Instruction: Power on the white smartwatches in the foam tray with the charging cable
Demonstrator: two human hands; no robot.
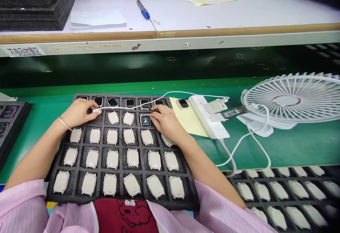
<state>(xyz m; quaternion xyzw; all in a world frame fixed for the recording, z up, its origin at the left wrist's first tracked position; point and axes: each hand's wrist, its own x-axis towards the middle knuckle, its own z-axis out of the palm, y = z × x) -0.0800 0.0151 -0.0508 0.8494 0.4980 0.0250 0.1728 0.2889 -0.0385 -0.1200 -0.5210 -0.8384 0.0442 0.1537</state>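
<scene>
A dark foam tray holds rows of small white smartwatch bodies, most face down; the back row shows dark screens. My left hand rests closed on the tray's back left and pinches the white plug end of a charging cable. My right hand lies on the tray's right part, its fingers curled beside a watch with a lit screen in the second row. Whether those fingers grip the watch I cannot tell.
A white power strip with adapters lies right of the tray, a loose watch on a yellow sheet beside it. A white desk fan stands far right. More foam trays sit at left and front right.
</scene>
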